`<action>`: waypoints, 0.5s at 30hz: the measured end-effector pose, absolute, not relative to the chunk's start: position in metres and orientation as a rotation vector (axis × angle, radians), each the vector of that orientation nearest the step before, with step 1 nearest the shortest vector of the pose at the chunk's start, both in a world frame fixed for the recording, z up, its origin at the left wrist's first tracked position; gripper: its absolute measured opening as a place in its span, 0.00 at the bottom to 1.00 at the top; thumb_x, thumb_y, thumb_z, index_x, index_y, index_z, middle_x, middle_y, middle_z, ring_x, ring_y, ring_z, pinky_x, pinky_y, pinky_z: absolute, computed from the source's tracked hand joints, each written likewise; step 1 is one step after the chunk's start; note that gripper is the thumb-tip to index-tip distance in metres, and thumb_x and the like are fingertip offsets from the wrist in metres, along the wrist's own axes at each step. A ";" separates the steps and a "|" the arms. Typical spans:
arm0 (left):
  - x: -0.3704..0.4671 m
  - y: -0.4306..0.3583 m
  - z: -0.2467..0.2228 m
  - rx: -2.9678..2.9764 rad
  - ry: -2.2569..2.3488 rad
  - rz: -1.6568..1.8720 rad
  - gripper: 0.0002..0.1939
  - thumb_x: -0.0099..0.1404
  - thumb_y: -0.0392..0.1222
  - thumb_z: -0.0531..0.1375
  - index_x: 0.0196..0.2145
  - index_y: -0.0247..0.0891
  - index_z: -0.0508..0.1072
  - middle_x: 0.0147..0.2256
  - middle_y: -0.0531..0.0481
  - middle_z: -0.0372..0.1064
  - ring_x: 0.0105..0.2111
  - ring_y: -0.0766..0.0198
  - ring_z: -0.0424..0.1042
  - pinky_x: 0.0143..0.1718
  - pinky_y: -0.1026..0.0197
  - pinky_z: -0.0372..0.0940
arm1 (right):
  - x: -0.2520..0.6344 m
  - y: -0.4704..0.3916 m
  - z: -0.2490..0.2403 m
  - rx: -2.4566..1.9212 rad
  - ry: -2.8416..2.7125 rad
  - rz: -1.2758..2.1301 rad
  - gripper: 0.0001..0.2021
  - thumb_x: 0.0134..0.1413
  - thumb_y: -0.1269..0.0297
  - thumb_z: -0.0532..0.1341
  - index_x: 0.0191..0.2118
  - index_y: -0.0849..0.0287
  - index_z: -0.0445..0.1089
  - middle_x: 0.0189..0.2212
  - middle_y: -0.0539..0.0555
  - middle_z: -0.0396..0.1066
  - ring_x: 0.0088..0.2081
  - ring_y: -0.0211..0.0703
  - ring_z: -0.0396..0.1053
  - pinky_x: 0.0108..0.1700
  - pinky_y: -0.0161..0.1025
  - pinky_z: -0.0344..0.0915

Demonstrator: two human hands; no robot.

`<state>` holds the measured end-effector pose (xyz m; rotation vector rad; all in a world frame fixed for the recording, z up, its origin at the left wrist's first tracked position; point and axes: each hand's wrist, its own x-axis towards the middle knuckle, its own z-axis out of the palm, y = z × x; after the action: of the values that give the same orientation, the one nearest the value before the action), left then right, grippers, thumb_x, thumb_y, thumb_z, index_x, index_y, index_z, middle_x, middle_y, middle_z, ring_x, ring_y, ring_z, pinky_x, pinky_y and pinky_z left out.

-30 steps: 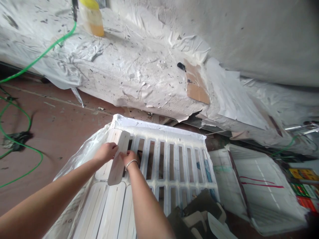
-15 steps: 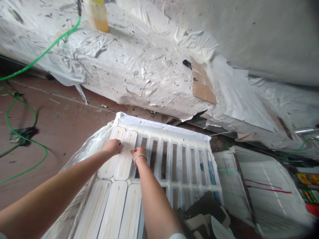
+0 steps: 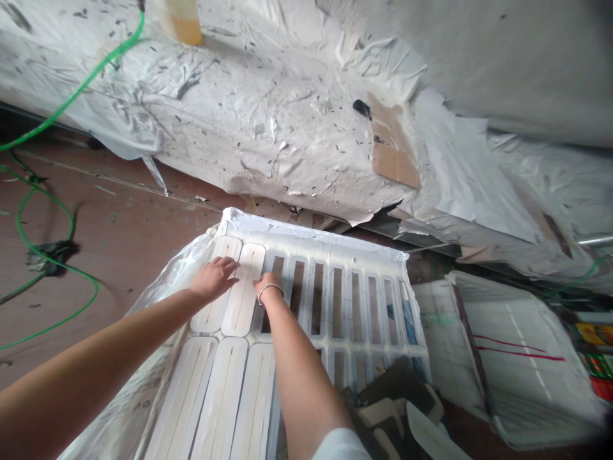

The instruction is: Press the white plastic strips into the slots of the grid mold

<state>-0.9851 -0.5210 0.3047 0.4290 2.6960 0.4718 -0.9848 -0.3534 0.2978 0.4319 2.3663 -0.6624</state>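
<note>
My left hand (image 3: pixel 215 278) lies with fingers stretched out over the pale, round-ended panels at the far left of a slotted white rack (image 3: pixel 316 246). Its fingertips reach the left side of the second long panel (image 3: pixel 246 287), which has a thin dark line down its middle. At that panel's right edge is my right hand (image 3: pixel 269 289), its fingers curled together and a bracelet at the wrist. Whatever those fingers pinch is hidden. Nearer to me, more panels (image 3: pixel 218 402) of the same shape lie side by side.
Dark and pale loose pieces (image 3: pixel 397 402) are piled on the rack's near right. To the right stands a whitish crate (image 3: pixel 522 358). Behind is a ledge (image 3: pixel 287 140) under torn white sheeting, with a container of yellow liquid (image 3: pixel 186 29). A green hose (image 3: pixel 90 80) runs at left.
My left hand's fingers have spread from a closed pinch, and the hand has shifted slightly left. My right hand stays at the panel's right edge. The view has shifted slightly.
</note>
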 end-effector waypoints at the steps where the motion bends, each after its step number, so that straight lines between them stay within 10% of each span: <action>1: -0.982 -0.524 0.302 0.542 2.709 0.405 0.26 0.66 0.46 0.57 0.59 0.35 0.66 0.61 0.39 0.61 0.61 0.47 0.57 0.57 0.50 0.56 | -0.986 -0.354 0.301 0.424 2.370 -0.646 0.11 0.56 0.66 0.61 0.40 0.67 0.78 0.41 0.68 0.78 0.46 0.54 0.76 0.46 0.42 0.70; 6: -0.971 -0.530 0.285 0.842 2.682 0.101 0.38 0.63 0.55 0.62 0.65 0.33 0.58 0.68 0.41 0.44 0.68 0.48 0.44 0.67 0.41 0.38 | -0.988 -0.357 0.311 0.424 2.384 -0.580 0.15 0.57 0.68 0.61 0.47 0.72 0.75 0.48 0.72 0.74 0.52 0.59 0.72 0.51 0.45 0.69; 15: -0.969 -0.526 0.277 0.832 2.727 0.051 0.37 0.63 0.52 0.62 0.64 0.34 0.60 0.68 0.40 0.42 0.68 0.48 0.44 0.67 0.41 0.39 | -0.986 -0.360 0.299 0.406 2.412 -0.604 0.14 0.57 0.68 0.61 0.46 0.70 0.75 0.45 0.70 0.76 0.50 0.57 0.74 0.50 0.46 0.70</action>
<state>-0.9687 -0.5262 0.2767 0.8322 2.7268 0.0513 -0.9865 -0.3597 0.2988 0.4058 2.4120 -0.6039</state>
